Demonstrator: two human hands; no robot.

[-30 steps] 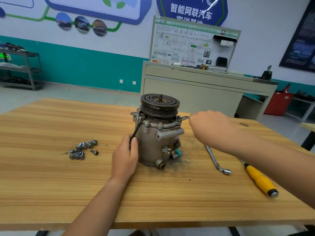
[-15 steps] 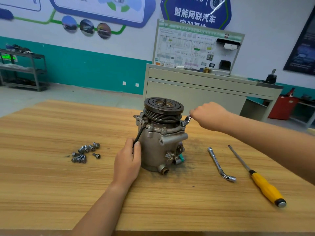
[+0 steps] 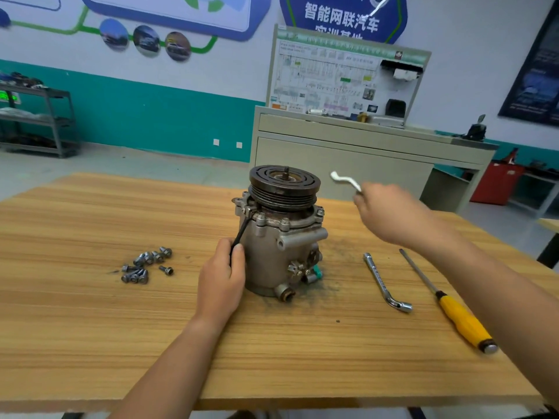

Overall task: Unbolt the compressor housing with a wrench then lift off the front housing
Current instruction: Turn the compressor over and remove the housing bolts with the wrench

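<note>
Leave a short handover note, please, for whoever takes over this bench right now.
Left hand: grips a thin black bar tool, tip at the flange of the grey metal compressor, upright on the wooden table, black grooved pulley on top.
Right hand: holds a silver offset wrench in the air right of the pulley, off any bolt.
Done: loose silver bolts lie heaped left of the compressor.
Left: several flange bolts are seated; front housing not yet lifted.
Spare: silver L-shaped socket wrench and yellow-handled screwdriver lie on the right.
</note>
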